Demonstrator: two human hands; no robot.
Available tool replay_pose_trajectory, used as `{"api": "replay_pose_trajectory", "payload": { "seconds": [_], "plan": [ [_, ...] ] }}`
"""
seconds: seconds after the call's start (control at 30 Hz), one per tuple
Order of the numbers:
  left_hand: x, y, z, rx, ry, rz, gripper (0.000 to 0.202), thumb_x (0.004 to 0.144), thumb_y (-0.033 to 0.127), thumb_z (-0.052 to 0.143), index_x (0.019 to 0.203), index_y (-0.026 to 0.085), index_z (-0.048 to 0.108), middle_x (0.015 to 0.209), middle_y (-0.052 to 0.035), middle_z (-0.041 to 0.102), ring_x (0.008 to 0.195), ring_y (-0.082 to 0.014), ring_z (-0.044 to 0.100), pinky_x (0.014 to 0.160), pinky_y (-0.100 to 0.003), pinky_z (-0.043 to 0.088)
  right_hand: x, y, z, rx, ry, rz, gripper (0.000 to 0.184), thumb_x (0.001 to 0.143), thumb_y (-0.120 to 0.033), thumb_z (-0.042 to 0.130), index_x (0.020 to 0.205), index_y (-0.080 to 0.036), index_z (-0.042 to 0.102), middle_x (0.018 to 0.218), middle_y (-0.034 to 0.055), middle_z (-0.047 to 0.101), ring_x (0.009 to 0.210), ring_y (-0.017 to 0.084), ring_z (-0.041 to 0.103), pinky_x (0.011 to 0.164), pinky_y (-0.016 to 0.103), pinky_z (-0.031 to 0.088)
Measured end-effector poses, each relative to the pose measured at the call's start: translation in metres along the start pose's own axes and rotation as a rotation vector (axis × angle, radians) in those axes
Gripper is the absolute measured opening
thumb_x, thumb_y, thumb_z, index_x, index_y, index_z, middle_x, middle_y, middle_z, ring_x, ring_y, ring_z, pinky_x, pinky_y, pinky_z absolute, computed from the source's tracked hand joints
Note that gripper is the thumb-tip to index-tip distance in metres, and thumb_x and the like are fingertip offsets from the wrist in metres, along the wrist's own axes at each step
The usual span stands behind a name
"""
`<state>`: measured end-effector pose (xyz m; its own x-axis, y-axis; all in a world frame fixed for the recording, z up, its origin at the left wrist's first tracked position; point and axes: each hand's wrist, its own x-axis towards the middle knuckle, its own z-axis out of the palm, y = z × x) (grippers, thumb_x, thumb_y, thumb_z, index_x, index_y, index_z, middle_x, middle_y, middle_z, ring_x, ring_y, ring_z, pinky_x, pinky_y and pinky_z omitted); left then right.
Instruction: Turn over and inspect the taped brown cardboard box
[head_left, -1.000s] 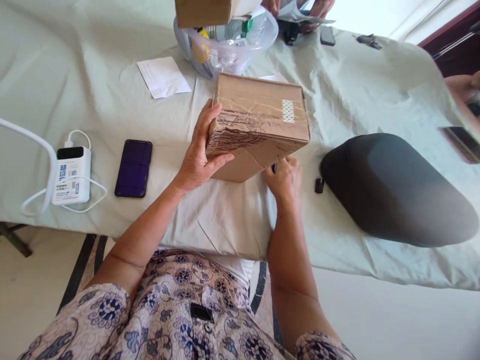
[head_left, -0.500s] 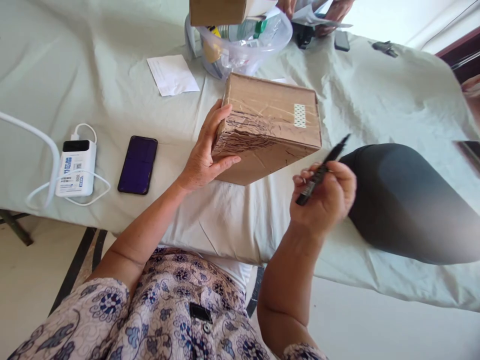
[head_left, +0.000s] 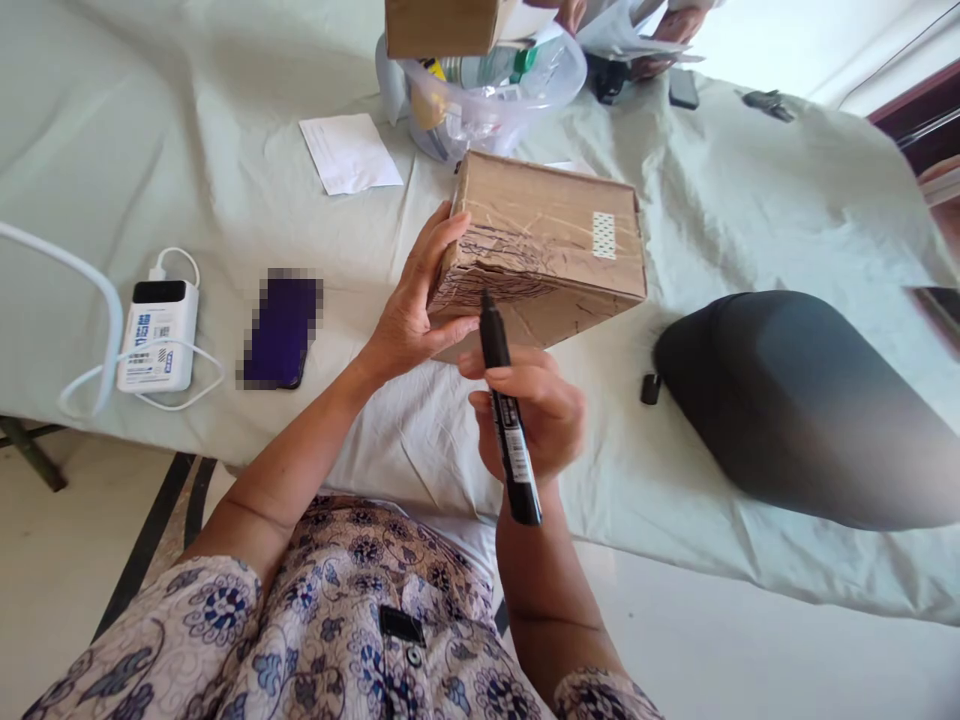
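Note:
A brown cardboard box (head_left: 547, 225) is tilted up on the cloth, with dark scribbled lines along its near left edge and a small patterned label on its upper face. My left hand (head_left: 412, 305) grips the box's left corner, thumb on the lower face and fingers over the upper one. My right hand (head_left: 536, 405) is closed around a black marker (head_left: 510, 430), whose dark tip points up at the scribbled face. Whether the tip touches the cardboard I cannot tell. A small black cap (head_left: 650, 389) lies on the cloth to the right.
A translucent tub (head_left: 487, 110) of bottles and wrappers stands behind the box, a second carton (head_left: 439, 28) above it. Another person's hands (head_left: 679, 25) hold papers. On the left lie a white power bank (head_left: 159, 335), a phone (head_left: 281, 330) and white paper (head_left: 351, 153); a dark rounded object (head_left: 795, 400) sits right.
My right hand has swung left with the marker, from beside the dark rounded object to in front of the box. My left hand keeps its grip on the box.

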<state>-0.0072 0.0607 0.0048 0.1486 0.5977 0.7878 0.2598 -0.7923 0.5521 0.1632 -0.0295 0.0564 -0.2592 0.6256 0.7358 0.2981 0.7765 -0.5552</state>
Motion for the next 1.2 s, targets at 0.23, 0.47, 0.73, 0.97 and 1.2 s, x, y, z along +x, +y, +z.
{"api": "replay_pose_trajectory", "payload": {
  "seconds": [0.23,0.47,0.73,0.97,1.2],
  "plan": [
    [0.0,0.0,-0.001,0.053,-0.009,-0.028,0.09,0.098,0.064,0.062,0.169,0.038,0.013,0.178,-0.0105,0.031,0.17,-0.0325,0.024,0.136,-0.056,0.032,0.001,-0.002,0.007,-0.2,0.348,0.081,0.019,0.104,-0.048,0.052,0.116,-0.036,0.058,0.094,-0.0001,0.071,0.088,0.023,0.075,0.088,0.047,0.062],
    [-0.002,-0.002,-0.003,0.1,-0.032,-0.071,0.093,0.095,0.065,0.065,0.169,0.037,0.017,0.178,-0.011,0.031,0.169,-0.0336,0.027,0.135,-0.056,0.036,-0.013,-0.003,0.019,-0.153,0.332,0.252,0.028,0.102,-0.059,0.051,0.104,-0.032,0.06,0.081,-0.0003,0.065,0.066,0.019,0.068,0.07,0.041,0.057],
    [-0.001,-0.004,-0.006,0.077,-0.023,0.003,0.091,0.098,0.069,0.06,0.169,0.04,0.012,0.178,-0.0098,0.03,0.168,-0.0315,0.029,0.133,-0.055,0.038,0.018,-0.004,0.03,-0.093,0.253,0.031,0.017,0.104,-0.046,0.049,0.118,-0.041,0.057,0.107,-0.0013,0.074,0.1,0.023,0.077,0.086,0.046,0.063],
    [-0.002,-0.002,-0.003,0.135,-0.037,-0.038,0.094,0.097,0.072,0.059,0.17,0.039,0.01,0.175,-0.012,0.034,0.169,-0.0338,0.028,0.129,-0.06,0.042,0.045,0.033,-0.025,-0.318,0.835,0.225,0.022,0.101,-0.043,0.04,0.119,-0.034,0.049,0.105,0.0067,0.062,0.102,0.029,0.07,0.087,0.049,0.057],
    [-0.001,0.0,-0.005,0.114,-0.009,-0.003,0.091,0.098,0.07,0.06,0.169,0.037,0.013,0.173,-0.0133,0.039,0.167,-0.0356,0.032,0.133,-0.061,0.037,0.002,0.15,-0.063,-0.443,0.223,0.66,0.041,0.087,-0.04,0.056,0.122,-0.018,0.063,0.109,0.0117,0.069,0.114,0.031,0.065,0.106,0.057,0.052]
  ]
}}
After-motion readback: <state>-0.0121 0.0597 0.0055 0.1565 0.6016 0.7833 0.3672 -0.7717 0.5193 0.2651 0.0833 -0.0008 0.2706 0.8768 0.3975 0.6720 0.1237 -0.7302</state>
